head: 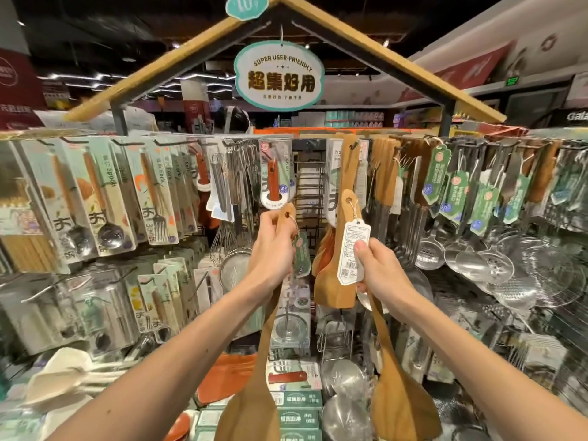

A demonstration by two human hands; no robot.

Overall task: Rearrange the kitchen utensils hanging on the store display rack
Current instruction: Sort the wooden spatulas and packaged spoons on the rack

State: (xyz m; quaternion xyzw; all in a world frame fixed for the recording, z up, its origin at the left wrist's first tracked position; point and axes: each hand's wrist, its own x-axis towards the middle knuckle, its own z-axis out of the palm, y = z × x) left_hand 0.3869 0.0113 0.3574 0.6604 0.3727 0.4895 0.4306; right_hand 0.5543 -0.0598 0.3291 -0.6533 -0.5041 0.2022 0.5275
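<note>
My left hand (273, 246) grips the top of a long wooden spatula (249, 405) by its handle, and a green tag (301, 253) dangles from the handle hole. My right hand (380, 270) holds a shorter wooden spatula (334, 289) together with a second long wooden spatula (404, 405) that hangs below it. The thumb presses on a white price tag (353, 253). Both hands are raised in front of the display rack (305, 136), just below its hooks. More wooden spatulas (385, 168) hang on the rack to the upper right.
Packaged spoons and forks (105, 198) fill the hooks on the left, with whisks and a strainer (229, 218) beside them. Steel skimmers and ladles (477, 259) hang on the right. Boxed goods and steel items sit on the lower shelf (296, 399). A round sign (279, 76) hangs overhead.
</note>
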